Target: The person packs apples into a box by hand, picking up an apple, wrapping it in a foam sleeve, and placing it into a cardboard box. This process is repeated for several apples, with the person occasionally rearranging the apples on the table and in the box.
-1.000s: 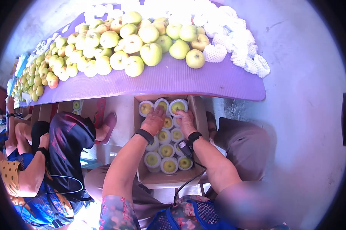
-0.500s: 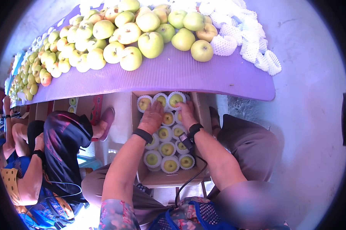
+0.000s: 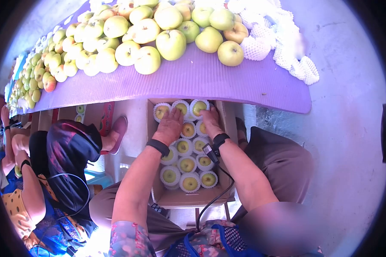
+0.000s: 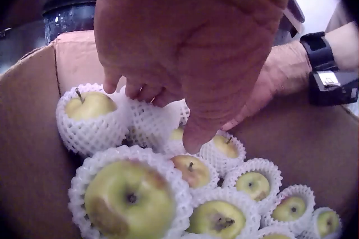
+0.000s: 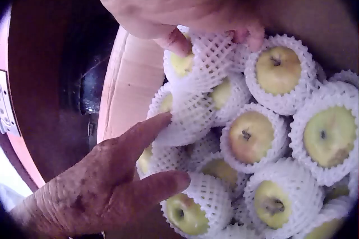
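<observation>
Pale green apples in white foam nets fill a cardboard box (image 3: 182, 199) between the person's knees. At the box's far end, the left hand (image 3: 169, 126) lays its fairly straight fingers on the back middle netted apple (image 3: 181, 108); its thumb is spread toward nearby apples in the left wrist view. The right hand (image 3: 212, 121) holds the back right netted apple (image 3: 199, 109), thumb on one side and fingertips on the other in the right wrist view. Another netted apple (image 4: 92, 110) sits in the far left corner, beside the left fingertips.
Above the box's far end juts a table with a purple ribbed mat (image 3: 244, 81), bearing a heap of bare apples (image 3: 171, 45) and loose foam nets (image 3: 257, 45). A cable (image 3: 218, 192) hangs from the right wrist camera. Another person's legs (image 3: 73, 145) are at the left.
The right hand has shifted slightly toward the right side of the back right apple. The left hand stays over the back middle apple. The head view has tilted slightly.
</observation>
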`<act>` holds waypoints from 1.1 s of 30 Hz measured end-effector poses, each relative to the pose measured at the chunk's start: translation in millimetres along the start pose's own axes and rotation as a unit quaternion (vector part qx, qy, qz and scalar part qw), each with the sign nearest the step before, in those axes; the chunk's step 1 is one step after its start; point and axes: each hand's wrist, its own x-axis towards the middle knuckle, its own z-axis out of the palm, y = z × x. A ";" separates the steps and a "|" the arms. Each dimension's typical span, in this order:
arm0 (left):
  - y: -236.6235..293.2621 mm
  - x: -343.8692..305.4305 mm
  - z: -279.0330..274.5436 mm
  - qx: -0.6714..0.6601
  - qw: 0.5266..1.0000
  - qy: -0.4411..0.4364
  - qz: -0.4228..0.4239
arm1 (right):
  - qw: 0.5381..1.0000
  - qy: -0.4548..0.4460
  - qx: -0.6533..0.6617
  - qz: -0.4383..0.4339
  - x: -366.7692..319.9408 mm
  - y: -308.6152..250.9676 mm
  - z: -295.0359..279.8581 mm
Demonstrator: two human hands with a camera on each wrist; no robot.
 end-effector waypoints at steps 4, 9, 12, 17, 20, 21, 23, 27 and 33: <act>-0.4 -0.9 -0.9 -0.018 1.000 0.004 -0.003 | 0.994 0.023 -0.107 -0.001 -15.8 -18.7 -4.3; 1.6 0.5 0.3 -0.028 0.999 -0.002 -0.016 | 0.991 0.043 -0.115 -0.061 -41.1 -20.6 -7.6; 1.4 0.8 4.5 -0.030 0.999 0.005 -0.020 | 0.974 0.076 -0.146 -0.156 -42.6 -3.5 -1.2; 2.3 0.7 6.1 -0.026 0.999 0.024 -0.012 | 0.904 0.056 -0.280 -0.318 -61.0 -19.4 -3.0; 3.4 0.9 1.0 -0.042 0.998 0.050 -0.008 | 0.851 0.033 -0.353 -0.387 -64.3 -30.6 -4.8; 3.7 0.7 -0.6 -0.046 0.998 0.049 -0.008 | 0.834 0.030 -0.370 -0.408 -61.8 -31.2 -4.9; 2.7 1.4 -0.2 -0.044 0.998 0.051 -0.007 | 0.789 0.042 -0.418 -0.447 -48.8 -21.8 -3.7; 1.5 1.4 8.1 -0.032 0.998 0.059 -0.005 | 0.808 -0.002 -0.420 -0.412 -33.0 -8.7 -9.2; 3.3 1.6 0.4 -0.027 0.999 0.034 -0.006 | 0.847 -0.047 -0.376 -0.372 -28.7 -11.7 -9.1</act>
